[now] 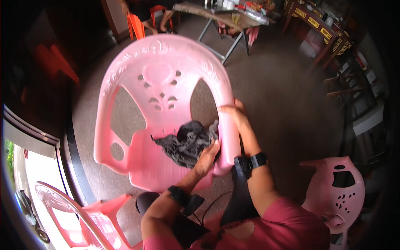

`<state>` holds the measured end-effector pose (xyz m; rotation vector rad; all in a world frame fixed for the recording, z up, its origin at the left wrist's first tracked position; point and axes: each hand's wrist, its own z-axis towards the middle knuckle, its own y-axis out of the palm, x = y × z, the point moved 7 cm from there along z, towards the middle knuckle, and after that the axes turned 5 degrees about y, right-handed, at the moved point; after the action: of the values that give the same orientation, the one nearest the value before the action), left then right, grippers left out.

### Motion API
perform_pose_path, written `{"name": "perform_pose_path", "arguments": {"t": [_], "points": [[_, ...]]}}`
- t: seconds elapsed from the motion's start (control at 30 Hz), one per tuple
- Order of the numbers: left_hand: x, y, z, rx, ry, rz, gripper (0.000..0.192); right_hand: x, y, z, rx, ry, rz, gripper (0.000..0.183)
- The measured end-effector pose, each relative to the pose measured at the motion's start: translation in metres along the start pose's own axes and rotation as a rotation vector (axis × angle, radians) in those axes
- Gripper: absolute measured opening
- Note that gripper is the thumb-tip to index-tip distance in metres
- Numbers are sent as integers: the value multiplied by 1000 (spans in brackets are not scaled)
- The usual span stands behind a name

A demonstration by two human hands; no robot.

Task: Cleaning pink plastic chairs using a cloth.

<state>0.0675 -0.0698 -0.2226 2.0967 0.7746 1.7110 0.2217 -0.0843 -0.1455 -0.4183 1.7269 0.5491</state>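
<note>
A pink plastic armchair (162, 67) stands right in front of me, its back patterned with cut-out holes. My left hand (207, 157) grips a crumpled dark grey cloth (187, 147) on the seat's right side, against the inner face of the armrest. The fingers are largely hidden by the cloth; the thumb shows on top. Higher up, my right hand (236, 114) is closed around the outer side of the same chair's right arm (229, 137), thumb across its upper face. Both wrists wear black strapped devices.
Other pink plastic chairs stand at lower left (103, 218) and lower right (336, 193). A folding-leg table (203, 13) with things on it is at the back, people beside it. An orange stool (136, 26) and a carved wooden table (312, 22) stand farther off. A bright doorway opens at left.
</note>
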Motion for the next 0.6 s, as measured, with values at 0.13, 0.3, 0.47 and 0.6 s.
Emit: {"name": "perform_pose_path", "arguments": {"t": [0.13,0.3,0.47,0.6], "points": [[8,0,2,81,102,73,51,-2,4,4,-52,-24,25,22],[13,-2,4,102,122,204,51,-4,7,4,-64,-6,33,29],[33,7,-12,97,198,577,53,0,1,6,-40,15,6,29],[32,17,-26,-5,222,681,50,-10,6,-5,-26,30,-16,28]]}}
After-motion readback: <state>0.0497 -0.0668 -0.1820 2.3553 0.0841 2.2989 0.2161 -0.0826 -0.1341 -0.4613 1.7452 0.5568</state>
